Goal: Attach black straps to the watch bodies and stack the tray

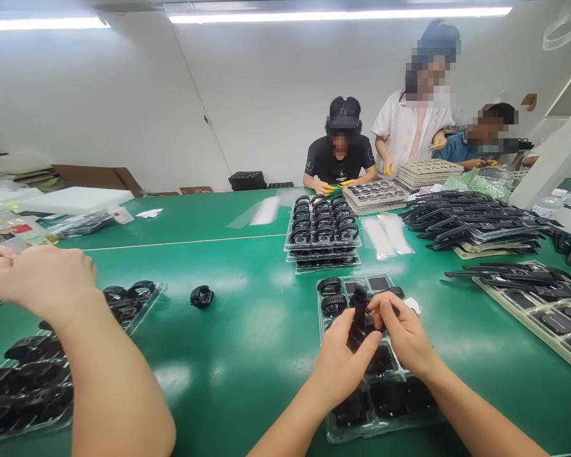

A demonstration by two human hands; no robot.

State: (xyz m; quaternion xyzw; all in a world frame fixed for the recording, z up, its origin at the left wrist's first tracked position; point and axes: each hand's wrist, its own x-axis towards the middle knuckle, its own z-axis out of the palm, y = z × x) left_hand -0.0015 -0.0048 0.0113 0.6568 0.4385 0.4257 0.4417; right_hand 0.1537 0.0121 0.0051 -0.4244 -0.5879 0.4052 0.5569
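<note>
Above a clear plastic tray (333, 431), my left hand (337, 358) is closed around a black smartwatch (360, 311), its strap sticking upward. My right hand (404, 330) is closed too, its fingertips pinching at the strap on the far side of the same watch. My fingers hide most of the watch body. Strapped watches (333, 306) lie in the tray's far left compartments. Flat black watch bodies (389, 398) fill compartments nearer me.
At left, another person's arm (118, 368) reaches across trays of watches (33, 374). One watch (202, 296) lies alone on the green table (209, 393). Stacked watch trays (323, 238), strap piles (476, 219) and a beige tray (542, 317) stand beyond and right. Several people work opposite.
</note>
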